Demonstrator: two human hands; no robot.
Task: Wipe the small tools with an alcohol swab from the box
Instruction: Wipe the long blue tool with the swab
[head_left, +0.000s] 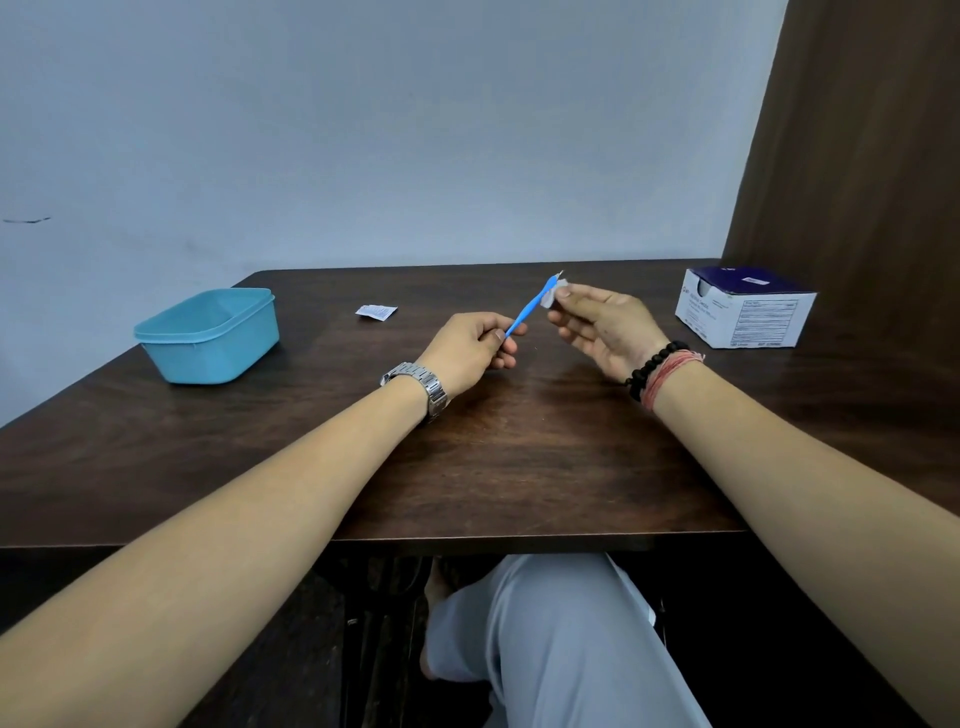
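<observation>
My left hand (470, 345) pinches the lower end of a thin blue tool (530, 307), which slants up to the right above the table and ends in a fine metal tip. My right hand (597, 322) pinches a small white swab (551, 296) around the upper part of the tool, just below the tip. The white and dark blue swab box (745, 312) stands at the right edge of the table. A torn swab wrapper (376, 311) lies flat near the back of the table.
A light blue plastic tub (210, 338) sits on the left of the dark wooden table (519, 441). A brown curtain (857, 156) hangs behind the box. A wall runs along the far edge. My knee shows below the table's front edge.
</observation>
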